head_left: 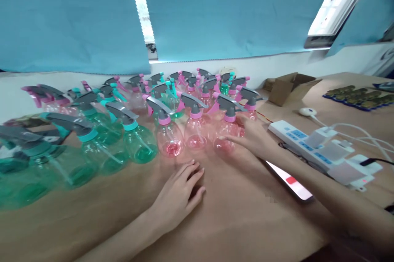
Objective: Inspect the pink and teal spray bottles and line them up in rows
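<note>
Left hand flat and palm down on the brown table top, lower middle of the frame, fingers loosely spread, released and holding nothing, fingertips just short of the front row of bottles. Right hand right of centre, reaching leftwards, fingers stretched out and laid against the lower right side of the pink spray bottle; touching it, not closed round it. That bottle upright at the frame's centre, rightmost of three pink ones in the front row, grey trigger head on a pink collar. Two more pink bottles just beside it to the left, then green spray bottles spreading towards the left edge, blurred there. More bottles of both colours crowded behind, back to the white wall. Phone with lit screen flat on the table under the right forearm. White power strip with plugged adapters at right. Open cardboard box upper right, blue curtain across the top.
</note>
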`<state>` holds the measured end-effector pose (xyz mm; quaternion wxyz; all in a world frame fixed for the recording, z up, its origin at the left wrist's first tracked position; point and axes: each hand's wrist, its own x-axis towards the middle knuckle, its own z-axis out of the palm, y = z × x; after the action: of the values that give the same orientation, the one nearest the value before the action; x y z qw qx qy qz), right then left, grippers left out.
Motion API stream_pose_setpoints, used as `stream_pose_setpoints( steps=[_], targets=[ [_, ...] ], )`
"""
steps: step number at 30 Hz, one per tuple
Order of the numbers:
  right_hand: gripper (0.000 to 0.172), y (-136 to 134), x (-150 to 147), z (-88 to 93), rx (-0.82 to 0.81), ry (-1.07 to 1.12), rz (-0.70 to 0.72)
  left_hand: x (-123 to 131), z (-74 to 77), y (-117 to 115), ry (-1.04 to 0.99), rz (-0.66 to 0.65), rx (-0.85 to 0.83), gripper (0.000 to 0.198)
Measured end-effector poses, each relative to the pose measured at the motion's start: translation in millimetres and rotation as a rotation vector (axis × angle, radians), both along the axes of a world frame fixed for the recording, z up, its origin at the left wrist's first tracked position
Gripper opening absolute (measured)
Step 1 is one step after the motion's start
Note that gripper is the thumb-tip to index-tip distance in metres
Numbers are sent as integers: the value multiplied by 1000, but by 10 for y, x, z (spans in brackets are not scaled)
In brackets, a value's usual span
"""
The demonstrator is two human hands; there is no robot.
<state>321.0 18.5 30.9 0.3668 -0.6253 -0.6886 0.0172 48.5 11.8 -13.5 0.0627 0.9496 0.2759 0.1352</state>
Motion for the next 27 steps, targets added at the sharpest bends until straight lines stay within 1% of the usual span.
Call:
stream_pose_setpoints(
  steps=[6, 13, 17, 19, 22, 23, 24, 26, 27],
  targets=[
    [59, 134, -85, 67, -1, -3, -29, 134, 5, 38, -21, -27, -16, 36],
    [63, 235, -119, 12, 15, 7, -46, 216, -6, 61, -44, -43, -14, 36],
    [65, 212, -118, 6, 68, 33, -17, 250, -16, 78, -69, -49, -5, 36],
    [61, 149, -84, 41, 97, 71, 1, 266, -16, 88, -73, -53, -2, 36],
    [38, -4, 34, 130, 59, 131, 6, 296, -7, 99, -59, -53, -11, 35],
    [31, -57, 94, 159, 13, 138, -4, 308, -4, 102, -52, -54, -17, 35],
    [28, -103, 162, 181, -24, 100, -56, 322, -1, 104, -45, -55, -24, 35],
    [28, -158, 315, 196, -31, -3, -203, 355, 1, 107, -35, -61, -36, 37],
    [30, -161, 393, 187, -9, -26, -279, 373, 1, 108, -34, -66, -41, 37]
  ],
)
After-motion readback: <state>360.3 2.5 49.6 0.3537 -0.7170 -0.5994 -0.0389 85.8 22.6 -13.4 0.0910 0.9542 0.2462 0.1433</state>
